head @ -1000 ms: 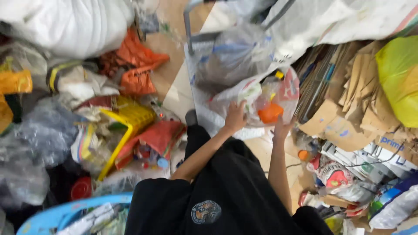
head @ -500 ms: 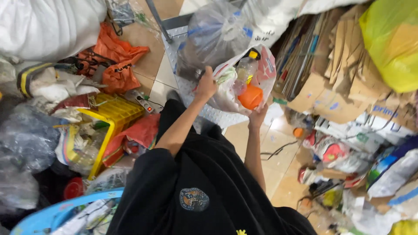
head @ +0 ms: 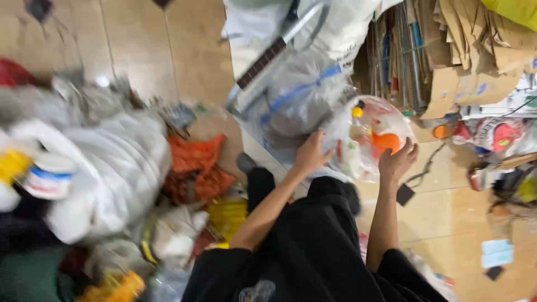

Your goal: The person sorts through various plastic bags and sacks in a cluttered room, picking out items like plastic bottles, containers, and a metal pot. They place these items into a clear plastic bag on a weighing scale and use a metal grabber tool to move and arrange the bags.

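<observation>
Two hands: left hand, right hand | clear plastic bag: bulging, orange and yellow items inside

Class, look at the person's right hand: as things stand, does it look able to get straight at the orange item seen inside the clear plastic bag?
Probably not directly. The right hand rests against the outside of the clear plastic bag, and the orange item sits behind the bag's film. The left hand grips the bag's other side; where the bag opens cannot be told.
</observation>
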